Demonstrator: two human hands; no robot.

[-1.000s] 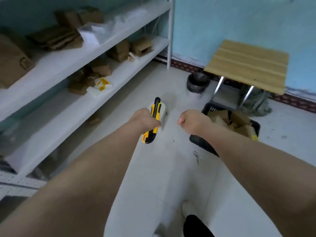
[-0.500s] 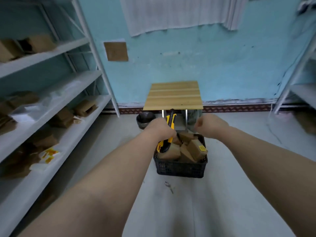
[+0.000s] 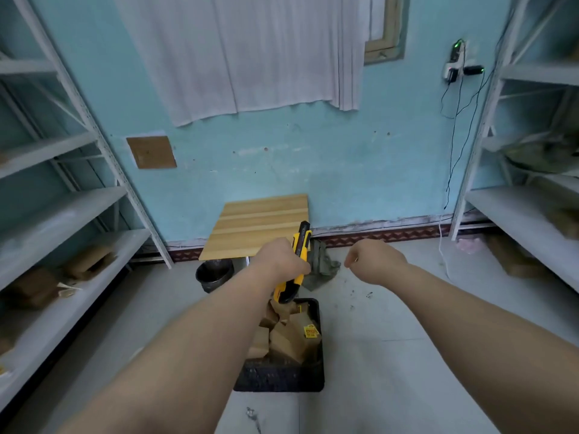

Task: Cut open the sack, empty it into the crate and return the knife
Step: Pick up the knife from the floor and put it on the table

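My left hand [image 3: 279, 261] grips a yellow and black utility knife [image 3: 294, 264], held upright in front of me above the crate. The black plastic crate [image 3: 279, 377] stands on the floor below my arms, filled with several brown cardboard boxes [image 3: 286, 336]. A crumpled grey-green sack [image 3: 321, 264] lies on the floor beside the small wooden table [image 3: 257, 223], just beyond the knife. My right hand [image 3: 371, 261] hovers to the right of the knife as a loose fist with nothing in it.
A black bucket [image 3: 214, 274] sits under the table's left side. White metal shelves [image 3: 62, 220] with cardboard boxes run along the left; another shelf unit [image 3: 526, 208] stands on the right. Cables [image 3: 452, 151] hang down the blue wall.
My view has swung from the left shelves to face the wall and table. The crate now lies directly below my arms. The knife stays in my left hand.
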